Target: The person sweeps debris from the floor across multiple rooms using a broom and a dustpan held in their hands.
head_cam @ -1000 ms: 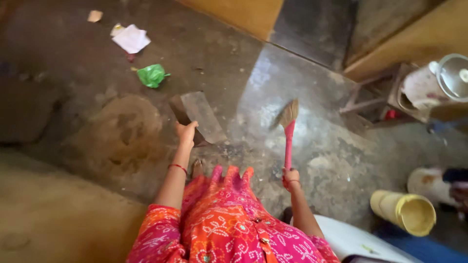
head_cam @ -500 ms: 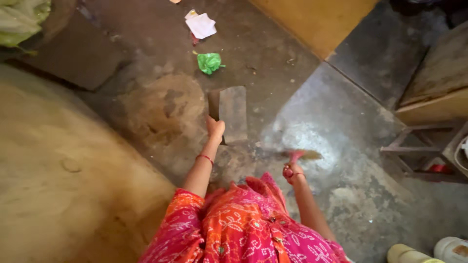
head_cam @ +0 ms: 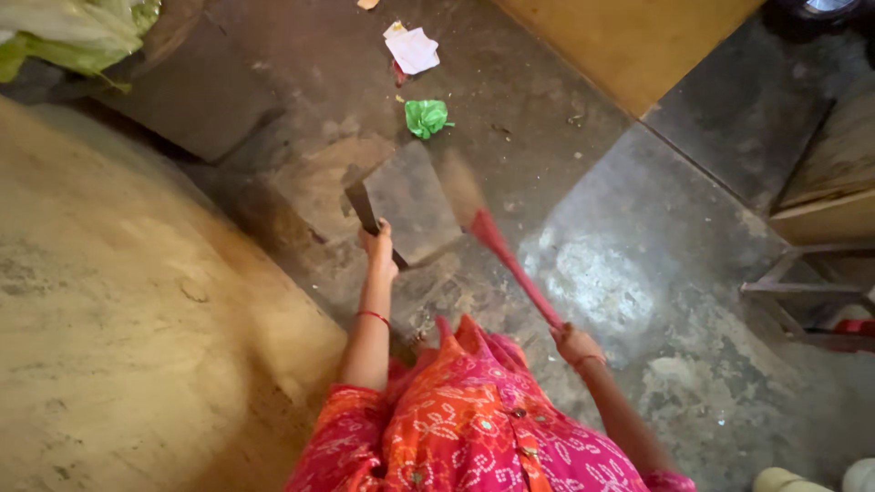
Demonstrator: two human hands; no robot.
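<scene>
On the floor: a person in a pink and orange patterned dress [head_cam: 474, 428] bends over dark, stained concrete floor [head_cam: 638, 273]
Left hand [head_cam: 378, 244]: fingers wrapped tight round the near end of a flat grey dustpan [head_cam: 410, 200], arm stretched straight out, a red thread at the wrist
Dustpan: lies flat on the floor just beyond the left hand, its broad plate pointing away toward the far side of the floor
Right hand [head_cam: 576, 343]: closed round the lower end of a pink-handled broom [head_cam: 497, 241]
Broom: slants up and left from the right hand, its blurred straw head meeting the right edge of the dustpan
Green crumpled bag [head_cam: 427, 117]: on the floor just past the dustpan's far edge, apart from it
White paper scraps [head_cam: 412, 47]: further out, near the far edge of the floor
Left side: a pale sandy slab [head_cam: 118, 319], with green leaves [head_cam: 73, 32] at the far left corner
Right edge: a metal stool frame [head_cam: 811, 287]
</scene>
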